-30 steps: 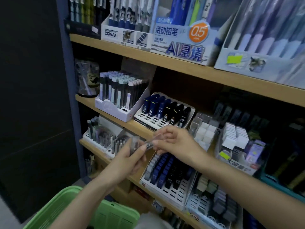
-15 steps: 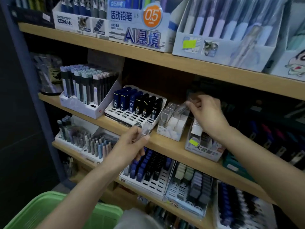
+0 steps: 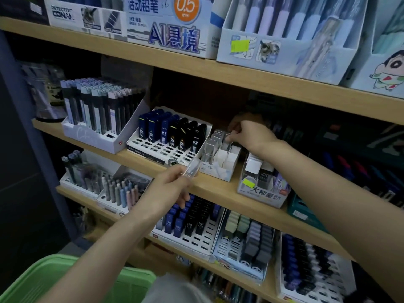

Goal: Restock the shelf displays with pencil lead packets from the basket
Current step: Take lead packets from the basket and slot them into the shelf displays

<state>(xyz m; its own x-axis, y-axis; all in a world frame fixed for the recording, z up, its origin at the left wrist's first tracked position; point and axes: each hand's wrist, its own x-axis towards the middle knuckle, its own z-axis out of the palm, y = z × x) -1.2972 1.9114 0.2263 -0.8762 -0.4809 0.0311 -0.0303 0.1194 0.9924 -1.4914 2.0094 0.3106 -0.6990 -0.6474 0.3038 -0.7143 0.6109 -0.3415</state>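
A clear lead packet (image 3: 193, 168) sticks up at a slant just left of centre frame, its lower end pinched between the curled thumb and fingers of the left hand (image 3: 168, 189). Right of centre, the right hand (image 3: 251, 134) pinches the top of a second clear packet (image 3: 227, 138) standing in the white display tray (image 3: 220, 172) on the middle shelf (image 3: 218, 189). The green basket (image 3: 54, 278) sits at lower left.

dim overall w/ a cool blue-ish cast. brightest on the top-shelf boxes (image 3: 170, 29) and pale wood shelf edge (image 3: 218, 73), so light seems to come from above/front. deep shadow under each shelf; far left and right go near black. left hand (image 3: 170, 189) and its clear packet (image 3: 192, 169) are motion-blurred; right hand (image 3: 247, 134) is sharper. wide-angle bend: shelves slope and bow twd the edges. green basket (image 3: 32, 281) is soft, out of focus.
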